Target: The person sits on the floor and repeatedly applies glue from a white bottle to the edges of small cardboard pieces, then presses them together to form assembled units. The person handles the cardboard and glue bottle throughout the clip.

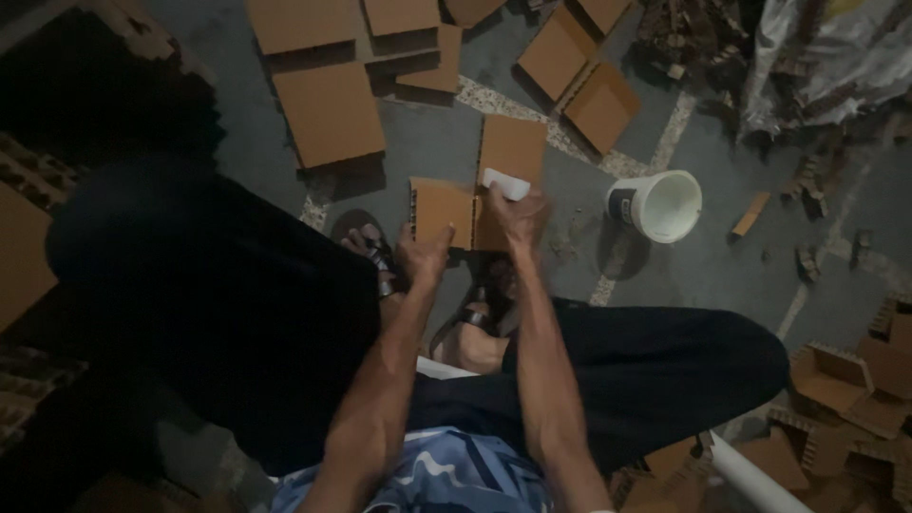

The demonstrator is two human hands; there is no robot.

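I sit with my knees spread, looking down at a brown cardboard piece [441,206] held upright in front of my feet. My left hand [423,255] grips its lower edge. My right hand [518,217] is closed on a small white pad or sponge [505,183] and presses it against the cardboard's right part. A second flat cardboard piece [513,147] lies on the floor just behind. My sandalled feet [380,256] are directly below both hands.
A white bucket [660,204] stands on the floor to the right. Several flat cardboard squares [328,112] lie spread over the grey floor beyond. Folded cardboard boxes [841,380] are heaped at the lower right, scraps and a plastic sheet [817,57] at the upper right.
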